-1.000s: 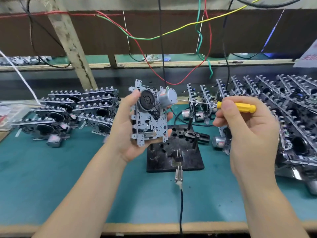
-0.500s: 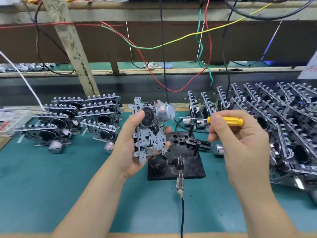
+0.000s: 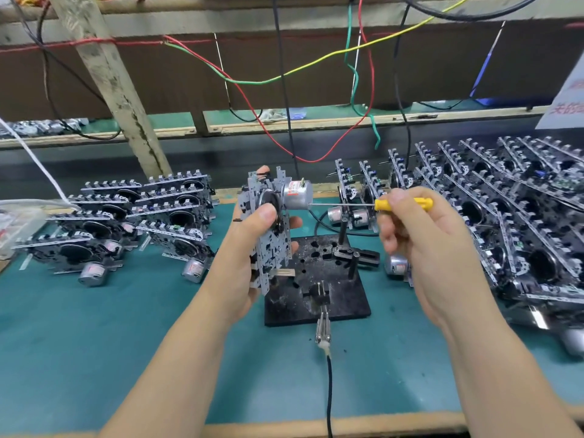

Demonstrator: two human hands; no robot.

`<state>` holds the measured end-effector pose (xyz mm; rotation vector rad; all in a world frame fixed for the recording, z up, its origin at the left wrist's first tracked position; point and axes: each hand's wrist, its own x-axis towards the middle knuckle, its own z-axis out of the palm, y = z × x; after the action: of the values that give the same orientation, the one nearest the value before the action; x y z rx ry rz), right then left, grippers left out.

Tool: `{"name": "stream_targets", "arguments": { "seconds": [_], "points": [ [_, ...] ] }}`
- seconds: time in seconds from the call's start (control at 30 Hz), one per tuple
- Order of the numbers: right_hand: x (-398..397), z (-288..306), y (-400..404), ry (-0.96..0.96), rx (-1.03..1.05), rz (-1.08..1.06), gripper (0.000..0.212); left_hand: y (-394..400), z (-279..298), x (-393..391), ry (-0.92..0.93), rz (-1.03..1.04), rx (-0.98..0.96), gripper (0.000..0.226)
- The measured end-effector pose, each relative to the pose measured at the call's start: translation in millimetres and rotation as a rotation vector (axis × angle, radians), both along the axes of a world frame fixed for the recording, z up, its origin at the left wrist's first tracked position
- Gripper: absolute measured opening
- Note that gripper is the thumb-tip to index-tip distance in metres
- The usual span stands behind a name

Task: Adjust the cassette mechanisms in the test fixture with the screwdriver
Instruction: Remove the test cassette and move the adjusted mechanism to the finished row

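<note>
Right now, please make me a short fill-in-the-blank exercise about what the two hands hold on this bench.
1. The left hand grips a cassette mechanism above the ____ test fixture.
2. The right hand pinches a screwdriver with a ____ handle.
3. The screwdriver's tip meets the silver ____ on the mechanism.

Missing words: black; yellow; motor

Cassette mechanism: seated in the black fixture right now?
No, the left hand holds the cassette mechanism upright above the black fixture, not seated in it.
</note>
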<state>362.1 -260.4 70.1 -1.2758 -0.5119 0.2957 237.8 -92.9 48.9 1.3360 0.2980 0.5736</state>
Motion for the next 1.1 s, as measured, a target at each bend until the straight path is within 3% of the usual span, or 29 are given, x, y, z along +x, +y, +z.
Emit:
{"name": "stream_targets", "arguments": {
  "seconds": [0.13, 0.27, 0.5, 0.7, 1.1],
  "points": [
    [-0.3, 2.2, -0.3, 0.012, -0.065, -0.014, 0.023, -0.5, -2.2, 3.5, -0.012, 0.018, 0.172, 0.078],
    [2.8, 2.5, -0.8, -0.001, -0.059, 0.014, 0.017, 1.2, -2.2, 2.1, 0.006, 0.007, 0.05, 0.09],
    [6.0, -2.1, -4.5, -0.134, 0.027, -0.007, 0.003, -3.8, -0.5, 2.5, 0.019, 0.019, -0.047, 0.088],
    [5.3, -3.3, -4.8, -0.135, 0.055, -0.041, 0.013, -5.9, 3.9, 2.1, 0.043, 0.021, -0.024, 0.089],
    [6.4, -7.4, -6.7, -0.083, 0.038, -0.052, 0.013, -5.8, 3.1, 5.1, 0.043, 0.013, -0.023, 0.088]
  ]
}}
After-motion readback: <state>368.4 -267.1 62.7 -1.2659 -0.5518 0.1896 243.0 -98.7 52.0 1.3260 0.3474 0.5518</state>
